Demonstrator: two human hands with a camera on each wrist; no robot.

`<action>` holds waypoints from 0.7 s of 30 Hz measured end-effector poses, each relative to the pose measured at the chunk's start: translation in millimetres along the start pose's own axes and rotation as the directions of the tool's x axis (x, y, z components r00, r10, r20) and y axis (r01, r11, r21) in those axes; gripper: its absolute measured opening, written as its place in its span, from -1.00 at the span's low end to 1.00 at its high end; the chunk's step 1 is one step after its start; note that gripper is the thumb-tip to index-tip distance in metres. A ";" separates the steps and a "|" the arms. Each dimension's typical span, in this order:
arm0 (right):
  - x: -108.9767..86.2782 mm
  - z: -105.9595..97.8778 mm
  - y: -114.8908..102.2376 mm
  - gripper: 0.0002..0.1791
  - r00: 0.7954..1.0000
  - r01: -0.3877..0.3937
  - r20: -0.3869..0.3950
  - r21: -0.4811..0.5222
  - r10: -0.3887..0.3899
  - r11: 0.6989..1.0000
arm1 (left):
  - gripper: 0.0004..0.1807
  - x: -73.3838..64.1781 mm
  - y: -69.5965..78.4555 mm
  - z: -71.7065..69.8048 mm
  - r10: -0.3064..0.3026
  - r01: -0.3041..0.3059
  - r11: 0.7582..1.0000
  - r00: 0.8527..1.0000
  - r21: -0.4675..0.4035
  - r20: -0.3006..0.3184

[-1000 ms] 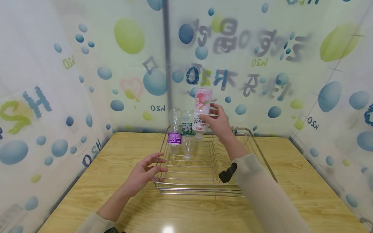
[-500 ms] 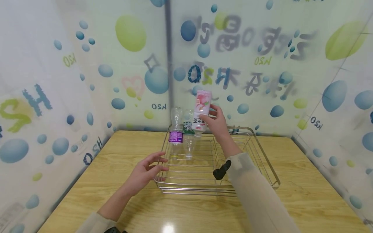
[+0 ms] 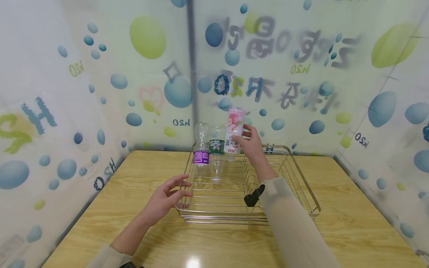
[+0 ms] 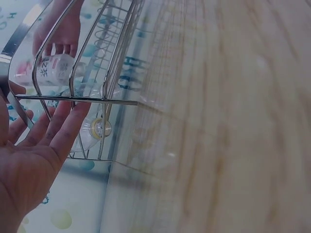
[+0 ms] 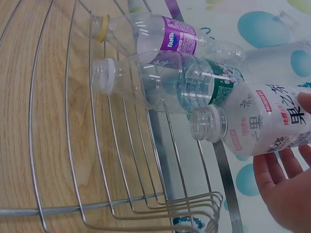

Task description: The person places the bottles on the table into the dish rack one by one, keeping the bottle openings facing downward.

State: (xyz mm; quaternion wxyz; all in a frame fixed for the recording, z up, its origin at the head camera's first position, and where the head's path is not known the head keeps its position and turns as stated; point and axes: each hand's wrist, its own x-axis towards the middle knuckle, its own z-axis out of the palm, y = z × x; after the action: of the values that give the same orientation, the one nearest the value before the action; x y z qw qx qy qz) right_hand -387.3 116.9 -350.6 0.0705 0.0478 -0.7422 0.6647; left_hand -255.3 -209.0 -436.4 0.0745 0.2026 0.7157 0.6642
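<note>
My right hand (image 3: 250,143) grips a pink and white peach tea bottle (image 3: 234,130), neck down, above the back of a wire dish rack (image 3: 219,213). Its open mouth shows in the right wrist view, just over the wires. Left of it, two clear bottles stand upside down in the rack: a green-labelled one (image 3: 216,147) and a purple-labelled one (image 3: 200,157). The green-labelled bottle has a white neck end, the purple one a yellow ring at its neck. At the rack's left side is my left hand (image 3: 165,197), its fingers (image 4: 68,128) extended against the wires.
The rack stands on a wooden table (image 3: 140,171). Bent wire dividers (image 3: 253,175) run through the rack right of the bottles. A patterned curtain (image 3: 147,85) closes off the back and sides.
The peach tea bottle has lowered slightly in my right hand, and hand and bottle shift a little. My left hand stays at the rack's side. The two other bottles have not moved.
</note>
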 end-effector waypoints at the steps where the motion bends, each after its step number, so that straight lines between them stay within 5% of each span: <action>1: -0.2 -0.4 0.1 -0.15 1.000 -0.009 0.004 -0.011 0.009 1.000 | -0.38 0.0 0.2 0.0 0.002 -0.002 1.000 1.000 0.000 0.000; 21: 1.2 -9.7 15.9 -0.14 0.980 -0.140 0.118 -0.150 0.158 0.979 | -0.35 -1.4 3.1 0.8 -0.012 0.012 1.000 1.000 0.014 -0.003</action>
State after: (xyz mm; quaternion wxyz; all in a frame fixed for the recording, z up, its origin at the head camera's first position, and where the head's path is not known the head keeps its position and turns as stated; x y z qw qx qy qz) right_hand -390.7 128.3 -365.0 -0.0247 0.0298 -0.7919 0.6094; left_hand -253.1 -208.7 -433.6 0.0761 0.1980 0.7218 0.6588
